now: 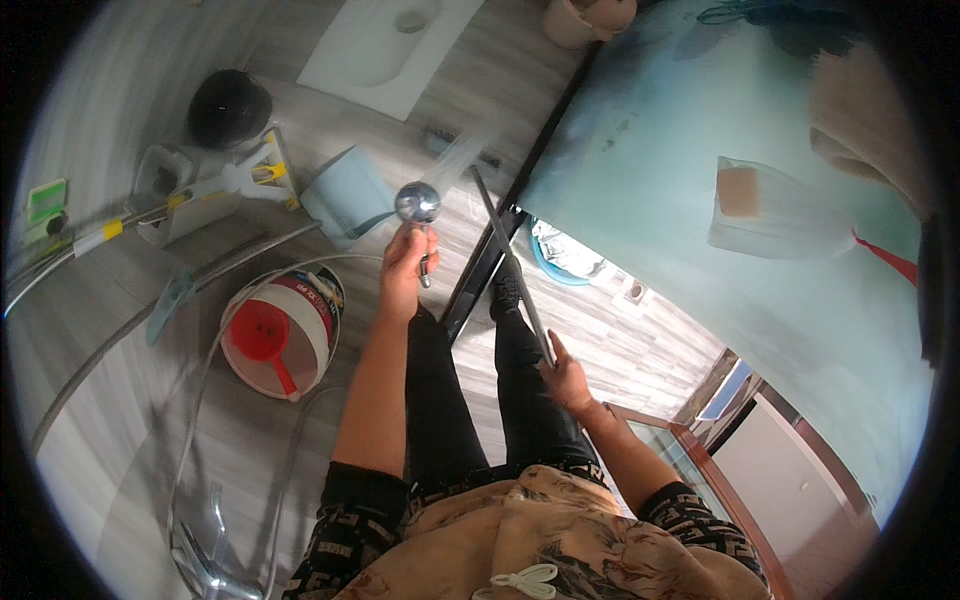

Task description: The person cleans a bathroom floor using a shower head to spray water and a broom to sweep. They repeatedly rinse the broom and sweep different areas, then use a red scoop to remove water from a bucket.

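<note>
My left hand (409,259) grips the handle of a chrome shower head (418,202). A fan of water (461,154) sprays from it towards the floor ahead. My right hand (568,382) is closed around a long grey pole (510,259), which slants forward. Its far end reaches a dark bristled brush head (441,140) on the floor, partly veiled by the spray; I cannot tell how the two join. A thin shower hose (196,420) loops from behind my left hand down towards a chrome tap (214,581).
Left of me stand a white bucket (240,375) with a red dipper (259,330), a light-blue dustpan (341,191), a white-and-yellow mop head (255,176) and a black rounded container (229,109). A squat toilet (330,67) lies ahead. A greenish glass panel (637,225) and dark floor rail (480,277) border the right.
</note>
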### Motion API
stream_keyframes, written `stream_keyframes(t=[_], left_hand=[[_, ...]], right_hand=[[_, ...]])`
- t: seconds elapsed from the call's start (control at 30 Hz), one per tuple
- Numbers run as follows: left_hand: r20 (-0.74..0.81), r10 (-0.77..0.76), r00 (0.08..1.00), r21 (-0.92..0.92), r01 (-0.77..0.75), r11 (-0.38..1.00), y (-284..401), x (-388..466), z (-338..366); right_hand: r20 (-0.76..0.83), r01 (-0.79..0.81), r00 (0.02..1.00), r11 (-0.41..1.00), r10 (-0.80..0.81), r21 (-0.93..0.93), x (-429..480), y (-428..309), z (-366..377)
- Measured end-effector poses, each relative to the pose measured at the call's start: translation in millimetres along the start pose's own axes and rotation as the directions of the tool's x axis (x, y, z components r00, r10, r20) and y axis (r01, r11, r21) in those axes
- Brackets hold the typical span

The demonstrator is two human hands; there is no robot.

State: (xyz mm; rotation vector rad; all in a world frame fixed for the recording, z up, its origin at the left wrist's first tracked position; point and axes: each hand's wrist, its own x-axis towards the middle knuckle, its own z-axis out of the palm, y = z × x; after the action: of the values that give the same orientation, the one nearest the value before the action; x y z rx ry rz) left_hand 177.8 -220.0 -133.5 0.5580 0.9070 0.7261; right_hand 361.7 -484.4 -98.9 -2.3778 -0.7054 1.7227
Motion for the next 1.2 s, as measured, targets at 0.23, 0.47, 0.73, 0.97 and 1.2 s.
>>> stream_keyframes(t=[0.23, 0.47, 0.73, 0.97, 1.2], left_hand=[[0.033, 0.060, 0.998, 0.020, -0.061, 0.998, 10.3, -6.3, -16.0], [0.023, 0.097, 0.995, 0.060, -0.098, 0.993, 17.0, -6.6, -19.1], [0.006, 0.091, 0.996, 0.061, -0.091, 0.994, 18.8, -10.1, -32.8], [-0.090, 0.086, 0.992, 0.106, -0.076, 0.991, 19.4, -9.2, -38.2], [-0.235, 0.311, 0.921, 0.328, -0.226, 0.917, 31.8, -13.0, -49.7]], right_hand=[[-0.073, -0.108, 0.987, 0.924, 0.144, 0.367, 11.6, -59.4, 14.3], [-0.283, 0.141, 0.957, 0.955, -0.064, 0.261, 128.2, -129.7, 9.1], [-0.426, 0.072, 0.890, 0.973, -0.161, -0.217, 262.1, -130.1, -69.3], [-0.232, 0.127, 0.970, 0.962, -0.070, 0.240, 159.3, -98.2, -9.3], [0.021, -0.079, 0.997, 0.919, 0.076, 0.387, 33.4, -121.7, 5.6]])
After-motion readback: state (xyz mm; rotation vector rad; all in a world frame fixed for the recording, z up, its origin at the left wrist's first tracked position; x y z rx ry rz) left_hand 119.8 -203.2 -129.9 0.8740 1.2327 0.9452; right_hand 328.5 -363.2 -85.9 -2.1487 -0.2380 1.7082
